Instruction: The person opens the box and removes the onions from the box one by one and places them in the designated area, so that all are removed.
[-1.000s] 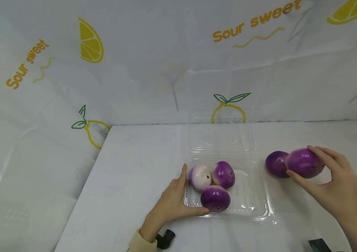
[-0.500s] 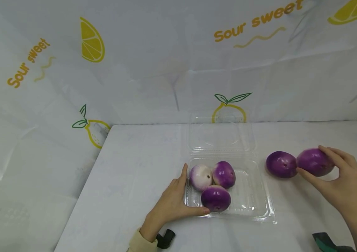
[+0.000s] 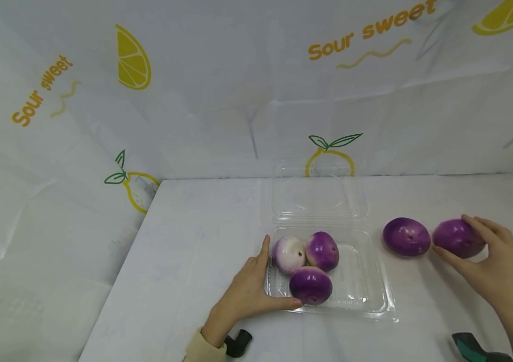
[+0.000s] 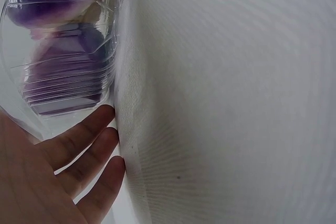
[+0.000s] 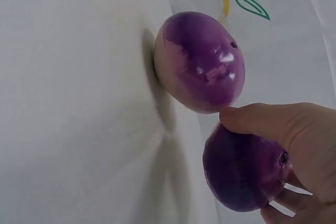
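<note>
My right hand [image 3: 498, 261] pinches a glossy purple egg-shaped fruit [image 3: 457, 238] between thumb and fingers. In the right wrist view its dark stem end [image 5: 284, 158] faces the palm. Beside it, a second purple fruit [image 3: 406, 237] with a pale underside lies on the table. My left hand [image 3: 249, 294] rests at the front left corner of a clear plastic clamshell box [image 3: 357, 274], index finger along its left side, thumb along the front rim. Inside the box sit a mostly white fruit [image 3: 289, 255] and two purple ones, one behind [image 3: 322, 251], one in front [image 3: 310, 285].
The box's clear lid [image 3: 319, 198] stands folded back towards the printed curtain [image 3: 211, 125] behind the white table [image 3: 193, 231]. A black piece [image 3: 238, 344] shows by my left wrist, and a black and green piece [image 3: 475, 348] by my right.
My right hand has carried its fruit to the right, then slightly lower, away from in front of the second fruit, now fully visible. My left hand and the box stay put.
</note>
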`<state>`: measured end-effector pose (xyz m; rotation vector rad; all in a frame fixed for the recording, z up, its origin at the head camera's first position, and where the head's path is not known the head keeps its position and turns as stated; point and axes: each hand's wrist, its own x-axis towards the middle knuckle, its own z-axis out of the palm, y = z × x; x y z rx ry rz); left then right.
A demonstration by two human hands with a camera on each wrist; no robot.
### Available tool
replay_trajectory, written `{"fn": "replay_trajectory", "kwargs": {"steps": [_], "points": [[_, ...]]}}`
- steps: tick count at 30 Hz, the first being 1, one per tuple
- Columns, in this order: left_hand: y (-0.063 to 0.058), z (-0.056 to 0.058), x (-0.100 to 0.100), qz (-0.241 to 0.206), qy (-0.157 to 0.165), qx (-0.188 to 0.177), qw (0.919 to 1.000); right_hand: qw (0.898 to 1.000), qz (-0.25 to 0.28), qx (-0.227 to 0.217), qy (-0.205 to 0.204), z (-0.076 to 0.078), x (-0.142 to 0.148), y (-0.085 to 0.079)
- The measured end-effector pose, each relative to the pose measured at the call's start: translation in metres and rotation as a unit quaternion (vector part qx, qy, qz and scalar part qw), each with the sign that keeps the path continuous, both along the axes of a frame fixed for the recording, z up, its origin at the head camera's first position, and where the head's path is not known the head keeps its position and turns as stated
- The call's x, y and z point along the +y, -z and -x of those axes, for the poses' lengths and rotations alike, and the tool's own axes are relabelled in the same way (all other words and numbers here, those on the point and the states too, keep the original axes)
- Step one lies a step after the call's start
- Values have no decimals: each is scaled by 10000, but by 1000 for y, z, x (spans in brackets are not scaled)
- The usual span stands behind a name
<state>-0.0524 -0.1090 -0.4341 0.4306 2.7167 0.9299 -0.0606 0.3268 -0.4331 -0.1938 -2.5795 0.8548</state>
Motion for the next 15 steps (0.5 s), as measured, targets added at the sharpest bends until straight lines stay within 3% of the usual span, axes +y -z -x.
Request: {"fn": "replay_trajectory", "kwargs": {"steps": [8,15], "points": [[0,0,0,-43,-27,-53,10000,9989,-243,-405,-80,-1,4,11],[1,0,0,-63,-39,-95,9999,9986,-222,-406,-250,1,6,15]]}}
